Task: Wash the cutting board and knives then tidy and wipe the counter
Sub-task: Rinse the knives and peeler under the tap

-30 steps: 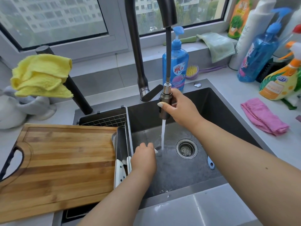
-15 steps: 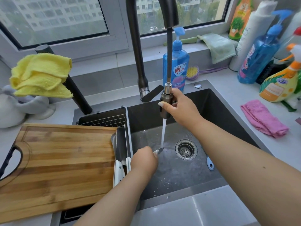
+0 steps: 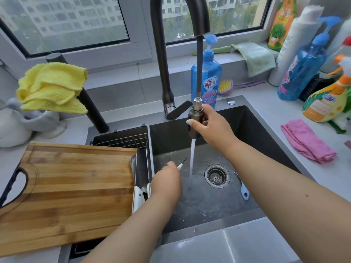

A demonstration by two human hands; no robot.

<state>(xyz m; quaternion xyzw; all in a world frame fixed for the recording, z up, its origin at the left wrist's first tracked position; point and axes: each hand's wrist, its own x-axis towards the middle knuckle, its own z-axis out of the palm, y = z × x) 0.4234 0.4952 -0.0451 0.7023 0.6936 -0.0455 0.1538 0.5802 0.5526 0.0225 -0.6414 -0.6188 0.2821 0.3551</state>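
My right hand (image 3: pixel 212 126) grips the pull-out sprayer head (image 3: pixel 195 120) over the dark sink (image 3: pixel 256 130), and water (image 3: pixel 192 158) streams down from it. My left hand (image 3: pixel 167 179) holds a small white-handled tool (image 3: pixel 180 165) with a thin dark tip, just left of the stream. A wooden cutting board (image 3: pixel 66 190) lies across the sink's left side. White-handled knives (image 3: pixel 139 179) stand in the drain basket (image 3: pixel 121 140) beside it.
A blue peeler (image 3: pixel 243 188) lies in the sink right of the drain (image 3: pixel 216 175). A pink cloth (image 3: pixel 307 141) and several spray bottles sit on the right counter. A blue soap bottle (image 3: pixel 207 78) stands behind the faucet. A yellow cloth (image 3: pixel 51 88) hangs at left.
My left hand has lifted and drawn the small tool left, out of the water stream. My right hand keeps hold of the sprayer, almost unmoved.
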